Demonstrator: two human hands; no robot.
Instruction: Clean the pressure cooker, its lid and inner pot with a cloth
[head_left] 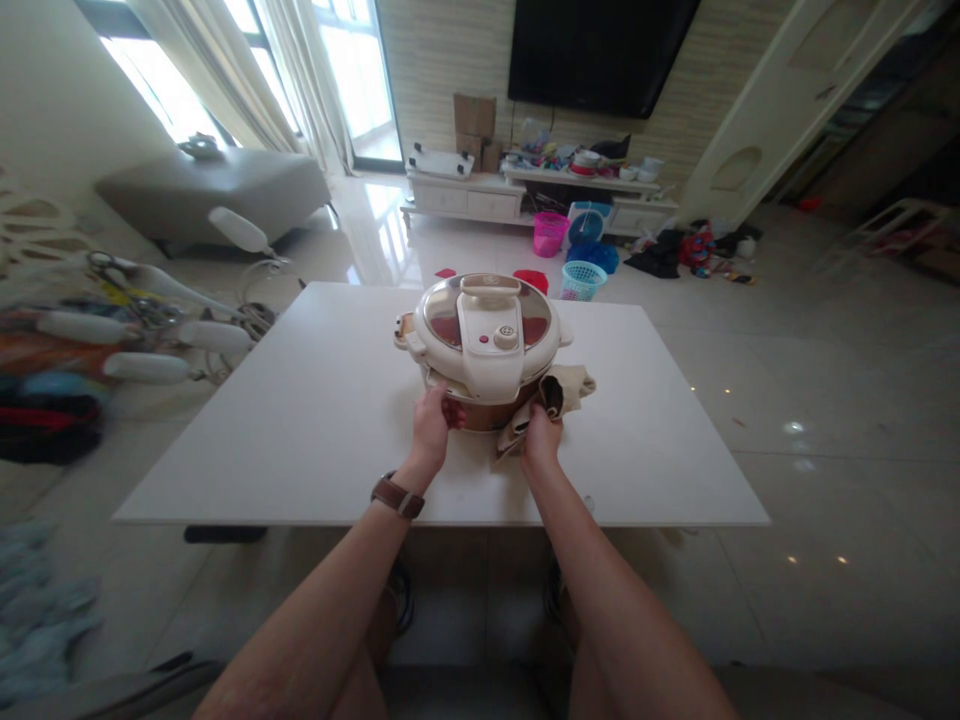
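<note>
A cream electric pressure cooker (491, 370) with a shiny lid, a top handle and a knob stands on the white table (315, 420). At the cooker's front left, my left hand (433, 425) touches the body just below the lid rim, fingers partly curled and apart, holding nothing I can see. A beige cloth (574, 388) is bunched in my right hand (541, 438), whose fingers close round it. This cloth lies against the front right side of the cooker. A brown watch band circles my left wrist.
Beyond the table, a light blue basket (583, 280) and a pink basket (550, 234) stand on the tiled floor. A chandelier-like fixture (214, 335) lies left of the table. Along the far wall, a white cabinet (491, 204) carries boxes and clutter.
</note>
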